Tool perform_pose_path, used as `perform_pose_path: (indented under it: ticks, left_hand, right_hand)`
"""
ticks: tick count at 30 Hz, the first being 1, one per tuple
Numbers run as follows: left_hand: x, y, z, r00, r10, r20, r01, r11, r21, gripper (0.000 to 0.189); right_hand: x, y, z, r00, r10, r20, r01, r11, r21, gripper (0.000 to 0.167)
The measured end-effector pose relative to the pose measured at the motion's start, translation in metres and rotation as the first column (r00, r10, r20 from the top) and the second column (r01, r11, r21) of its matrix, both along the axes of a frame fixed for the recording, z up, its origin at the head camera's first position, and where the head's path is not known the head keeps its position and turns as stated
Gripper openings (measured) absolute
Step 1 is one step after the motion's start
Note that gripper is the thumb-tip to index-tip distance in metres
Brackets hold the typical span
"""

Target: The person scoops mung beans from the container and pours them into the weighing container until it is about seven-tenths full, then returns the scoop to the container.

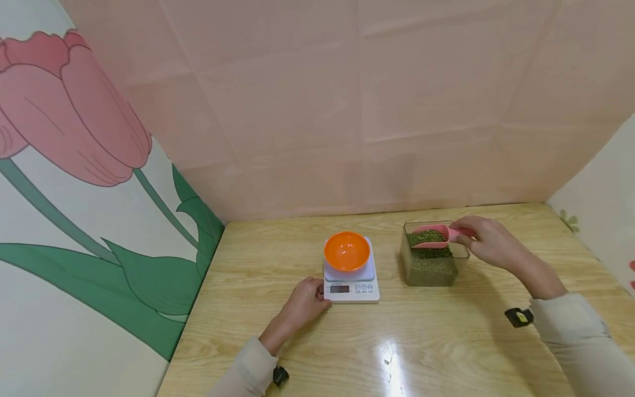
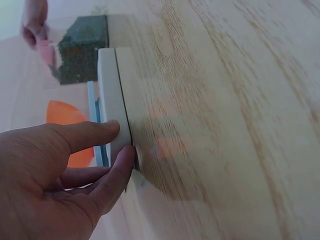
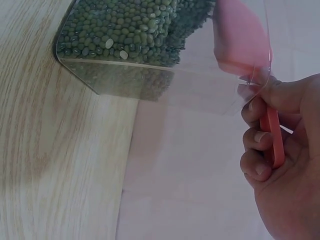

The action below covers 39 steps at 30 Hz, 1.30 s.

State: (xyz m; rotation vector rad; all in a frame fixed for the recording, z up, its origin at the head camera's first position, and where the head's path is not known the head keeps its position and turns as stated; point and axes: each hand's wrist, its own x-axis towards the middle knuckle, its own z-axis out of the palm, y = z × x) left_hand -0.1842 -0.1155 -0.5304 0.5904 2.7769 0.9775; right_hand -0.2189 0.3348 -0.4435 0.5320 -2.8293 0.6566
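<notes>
A white kitchen scale (image 1: 353,293) carries an orange bowl (image 1: 346,251), whose inside shows no contents. My left hand (image 1: 303,301) pinches the scale's left front corner; in the left wrist view the thumb (image 2: 95,136) lies along the edge with curled fingers opposite. On the right, my right hand (image 1: 488,242) grips the handle of a pink scoop (image 1: 444,236), fingers wrapped round it in the right wrist view. Green mung beans (image 1: 425,237) show within the scoop's outline, at the top of a clear square container (image 1: 430,275). More mung beans (image 3: 115,32) fill the container's lower part.
Everything stands on a light wooden table (image 1: 278,248). A pink-covered wall (image 1: 317,138) rises behind it, and a wall with a painted tulip (image 1: 84,110) borders it on the left. A small dark speck (image 1: 387,361) lies near the front.
</notes>
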Motion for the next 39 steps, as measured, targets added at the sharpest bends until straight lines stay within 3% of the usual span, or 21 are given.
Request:
perform_pose_path:
  ticks: [15,39]
  left_hand:
    - [0.001,-0.001,0.000,1.000,0.000,0.007,-0.001,1.000,0.006,0.019]
    - [0.001,0.000,0.002,1.000,-0.005,0.006,0.005,1.000,0.003,0.020]
  right_hand:
    - [0.001,0.008,-0.003,0.996,-0.006,-0.089,0.005,1.000,-0.010,0.023]
    - [0.006,0.007,0.011,0.995,-0.020,-0.097,0.017,0.999,-0.032,0.025]
